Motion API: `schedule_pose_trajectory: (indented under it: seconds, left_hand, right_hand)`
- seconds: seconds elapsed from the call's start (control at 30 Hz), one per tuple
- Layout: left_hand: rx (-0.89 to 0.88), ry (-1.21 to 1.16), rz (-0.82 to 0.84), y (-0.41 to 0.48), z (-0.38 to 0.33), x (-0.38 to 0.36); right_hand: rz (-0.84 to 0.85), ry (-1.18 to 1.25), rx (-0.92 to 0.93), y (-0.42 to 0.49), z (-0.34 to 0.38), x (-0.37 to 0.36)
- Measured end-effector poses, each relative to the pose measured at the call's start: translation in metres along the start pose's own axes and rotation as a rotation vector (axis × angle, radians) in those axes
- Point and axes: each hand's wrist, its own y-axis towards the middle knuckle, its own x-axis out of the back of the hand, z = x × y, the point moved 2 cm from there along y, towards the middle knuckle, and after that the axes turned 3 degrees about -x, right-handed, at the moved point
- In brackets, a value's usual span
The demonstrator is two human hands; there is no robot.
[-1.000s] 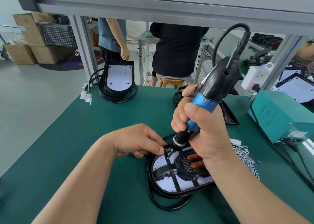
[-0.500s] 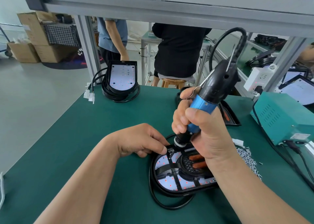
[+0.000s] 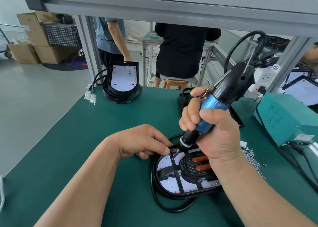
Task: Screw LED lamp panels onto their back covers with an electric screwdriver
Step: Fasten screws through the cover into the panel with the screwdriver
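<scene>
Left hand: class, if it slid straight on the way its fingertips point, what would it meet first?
Most likely the electric screwdriver, its black nose just beyond the left hand's fingertips above the lamp panel; depth is unclear.

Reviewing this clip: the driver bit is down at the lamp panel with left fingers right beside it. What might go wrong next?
1. The thumb of the left hand sits right beside the bit of the electric screwdriver; a slip could catch skin.
2. The screwdriver leans in the grip of the right hand, so the screw may seat crooked or the bit skid across the lamp panel.
3. The loose screws lie by the right forearm, which might scatter them.
</scene>
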Motion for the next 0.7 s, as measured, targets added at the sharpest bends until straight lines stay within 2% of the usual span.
schedule_pose_trajectory:
  seconds: [0.17,0.33,0.5,0.6,0.7]
  left_hand:
    - [-0.049,-0.147,-0.038,0.002,0.0,0.002]
    - [-0.194,-0.608,-0.309,0.017,-0.001,0.008]
    - [-0.305,-0.998,-0.284,0.02,0.001,0.005]
    - [-0.293,-0.996,-0.227,0.02,-0.001,0.003]
    - [-0.262,-0.972,-0.249,0.021,0.0,0.001]
  right_hand:
    - [-0.013,-0.049,0.059,0.002,0.008,-0.009]
    - [-0.204,0.036,0.103,0.005,0.012,-0.007]
    - [-0.388,0.131,0.128,0.006,0.013,0.006]
    - [-0.467,0.158,0.128,0.007,0.013,0.015]
    - [-0.507,0.172,0.136,0.007,0.013,0.023]
